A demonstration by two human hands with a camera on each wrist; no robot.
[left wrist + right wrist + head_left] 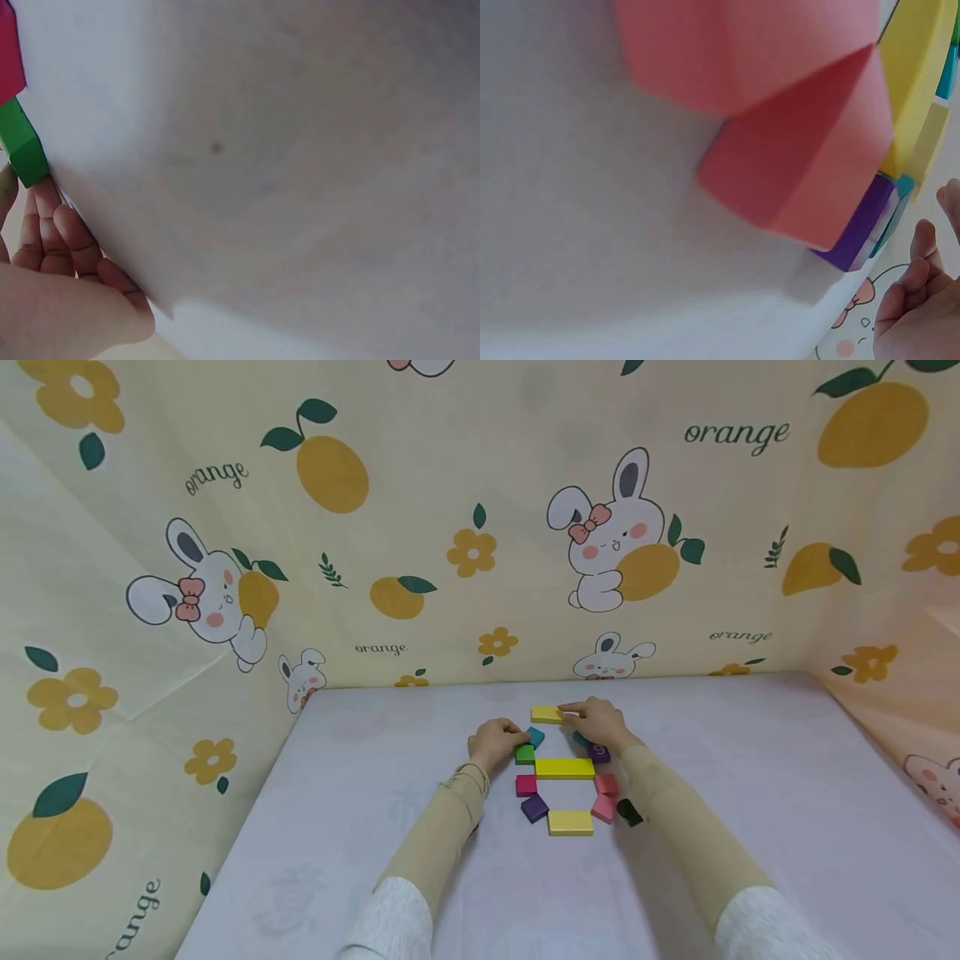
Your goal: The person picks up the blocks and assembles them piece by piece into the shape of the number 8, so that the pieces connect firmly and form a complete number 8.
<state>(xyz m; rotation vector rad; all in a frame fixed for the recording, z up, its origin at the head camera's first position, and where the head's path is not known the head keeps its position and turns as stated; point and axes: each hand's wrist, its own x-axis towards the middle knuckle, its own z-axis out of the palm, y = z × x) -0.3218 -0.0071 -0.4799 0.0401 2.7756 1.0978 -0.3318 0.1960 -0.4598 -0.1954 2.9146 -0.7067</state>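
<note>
My left hand (495, 742) is at the upper left of a figure of coloured blocks, its fingertips pinching the left corner of a tilted blue block (536, 737). Just below lies a green block (524, 755); in the left wrist view my fingers partly pass behind that green block (24, 146). My right hand (597, 723) reaches over the upper right, index finger stretched to the right end of a pale yellow block (545, 715). Under this hand lie a teal block (580, 739), partly covered, and a purple block (599, 753).
A long yellow block (564, 768) crosses the middle. Below it are red (527, 786), dark purple (535, 809) and pink blocks (606, 785), with another pale yellow block (570, 823) at the bottom. A black block (629, 812) lies beside my right forearm. A printed cloth (480, 610) hangs behind the white table.
</note>
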